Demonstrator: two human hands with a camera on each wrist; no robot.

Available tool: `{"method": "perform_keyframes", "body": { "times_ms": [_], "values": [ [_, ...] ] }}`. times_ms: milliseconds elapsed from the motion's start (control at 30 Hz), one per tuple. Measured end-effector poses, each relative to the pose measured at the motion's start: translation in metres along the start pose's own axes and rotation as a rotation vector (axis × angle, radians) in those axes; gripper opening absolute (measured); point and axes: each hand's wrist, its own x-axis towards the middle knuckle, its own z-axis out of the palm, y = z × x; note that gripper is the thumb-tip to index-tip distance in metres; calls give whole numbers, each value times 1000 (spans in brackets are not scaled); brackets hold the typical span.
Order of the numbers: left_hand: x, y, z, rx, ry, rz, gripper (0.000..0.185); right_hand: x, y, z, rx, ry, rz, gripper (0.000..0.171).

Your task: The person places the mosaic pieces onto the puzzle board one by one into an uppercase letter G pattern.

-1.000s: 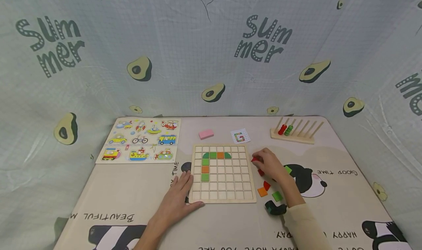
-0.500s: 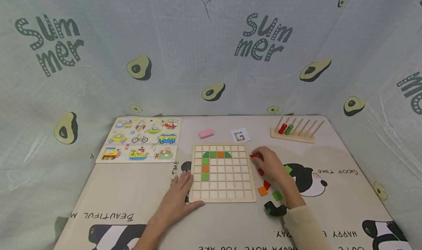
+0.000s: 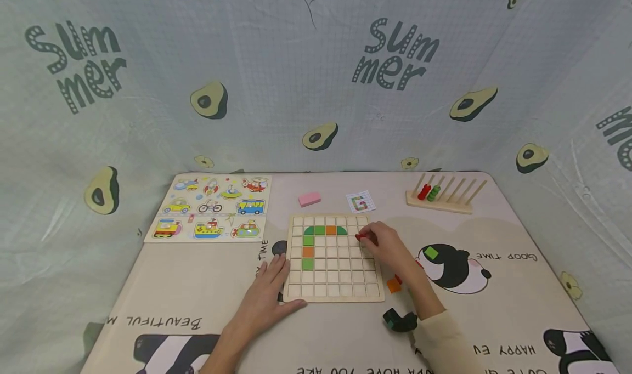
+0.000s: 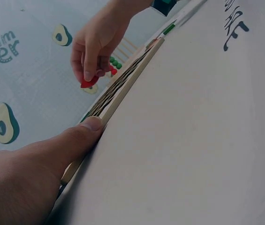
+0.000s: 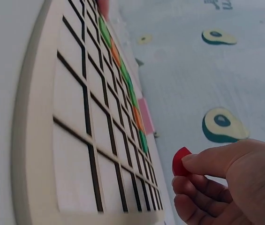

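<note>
A wooden grid board [image 3: 333, 294] lies on the table with green and orange tiles [image 3: 319, 231] set in its upper left cells. My right hand [image 3: 382, 243] hovers over the board's upper right part and pinches a small red piece [image 3: 361, 236], also seen as the red piece [image 5: 180, 161] and the red piece [image 4: 88, 83]. My left hand [image 3: 266, 294] lies flat on the table, thumb [image 4: 87, 126] against the board's [image 4: 123, 89] lower left edge. Loose pieces lie right of the board: an orange tile [image 3: 393, 285], a dark green piece [image 3: 400, 321], a light green tile [image 3: 431, 253].
A vehicle peg puzzle [image 3: 212, 207] sits at the back left. A pink block [image 3: 309, 199] and a small pattern card [image 3: 360, 203] lie behind the board. A wooden rod rack [image 3: 444, 194] with red and green beads stands at the back right. Printed fabric walls surround the table.
My right hand has lifted a red piece from the loose pile and carried it left, over the board's upper right cells. The left hand has stayed put.
</note>
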Motion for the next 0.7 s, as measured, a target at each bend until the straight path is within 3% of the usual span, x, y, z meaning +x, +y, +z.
{"method": "perform_keyframes", "body": {
  "times_ms": [167, 467, 700],
  "values": [
    [1, 0, -1, -6, -3, -3, 98, -1, -11, 11, 22, -24, -6, 12],
    [1, 0, 0, -15, -9, -10, 99, -5, -27, 31, 47, -40, -110, 9],
    [1, 0, 0, -17, -12, -15, 99, -9, -41, 46, 18, -67, -137, 8]
  ]
}}
